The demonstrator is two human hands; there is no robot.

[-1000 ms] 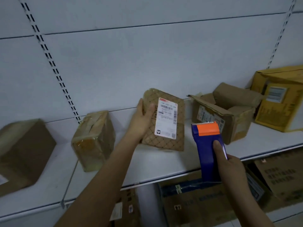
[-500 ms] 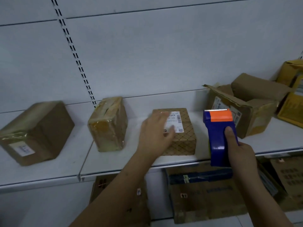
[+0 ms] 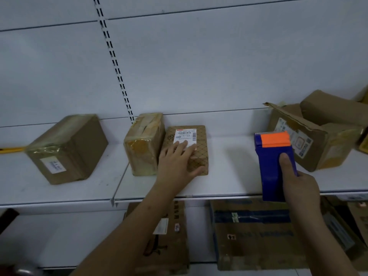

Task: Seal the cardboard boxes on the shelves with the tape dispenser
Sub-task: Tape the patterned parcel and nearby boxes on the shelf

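**Tape dispenser held up while a hand rests on a small box**

The tape dispenser (image 3: 273, 166), blue with an orange top and a toothed edge, is upright in the right hand (image 3: 298, 186), in front of the near edge of the white shelf (image 3: 229, 176). The fingers wrap round its far side and the thumb lies flat along its near face. It touches none of the boxes.

The left hand (image 3: 176, 164) lies on the patterned box (image 3: 197, 154), fingers straight and spread over the white label (image 3: 185, 135), thumb out along the near right edge. It presses on the top and grips nothing. This box lies flat, roughly mid-shelf, just beside or touching the taped box (image 3: 143, 144) to its left, which is wrapped in glossy yellowish tape.

Further left, well apart, a larger brown box (image 3: 67, 148) sits at an angle, with clear tape across its top and a small white label on its near face. To the right of the dispenser, an open box (image 3: 310, 142) has a torn flap raised, and another brown package rests against its far side.

Below the shelf, 2 more cartons (image 3: 253, 236) stand on a lower level; the right one carries a dark blue band.
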